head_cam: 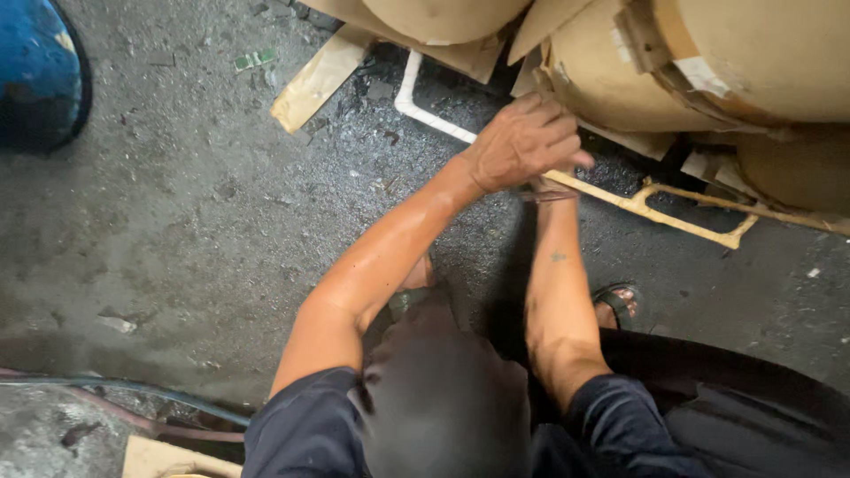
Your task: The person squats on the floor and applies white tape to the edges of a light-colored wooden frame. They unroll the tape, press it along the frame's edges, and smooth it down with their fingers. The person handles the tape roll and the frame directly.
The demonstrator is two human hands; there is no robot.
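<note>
Dark, gritty concrete floor [177, 212] is filling my view, with big brown paper rolls [753, 62] lying along its far edge on a pale frame [655, 212]. I am reaching my left hand [524, 142] to the frame beside the nearest roll, fingers [567, 146] curling together. My right hand [547, 188] is sitting hidden underneath it, so I cannot tell its fingers' state.

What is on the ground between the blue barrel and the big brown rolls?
In the head view, bare grey floor, a cardboard strip and a small green scrap.
</note>
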